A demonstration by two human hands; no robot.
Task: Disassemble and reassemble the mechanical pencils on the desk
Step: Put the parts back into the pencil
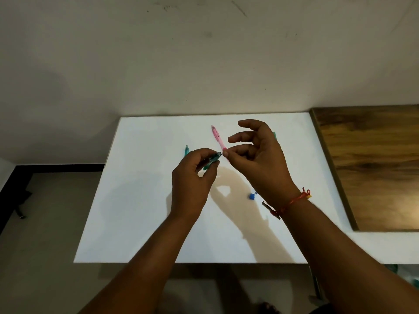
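Observation:
My left hand (195,177) holds a green mechanical pencil barrel (212,160) above the white desk (140,211), its open end pointing toward my right hand. My right hand (256,155) pinches a very small part (225,152) between thumb and forefinger, right beside the barrel's open end; what the part is I cannot make out. A pink mechanical pencil (217,138) lies on the desk behind the hands. A teal pencil (186,150) lies partly hidden behind my left hand. Another green pencil end (274,134) peeks out behind my right hand.
A small blue cap (251,196) sits on the desk under my right wrist. A wooden board (371,164) lies to the right of the white desk. A plain wall rises behind, and the floor drops off left of the desk's edge.

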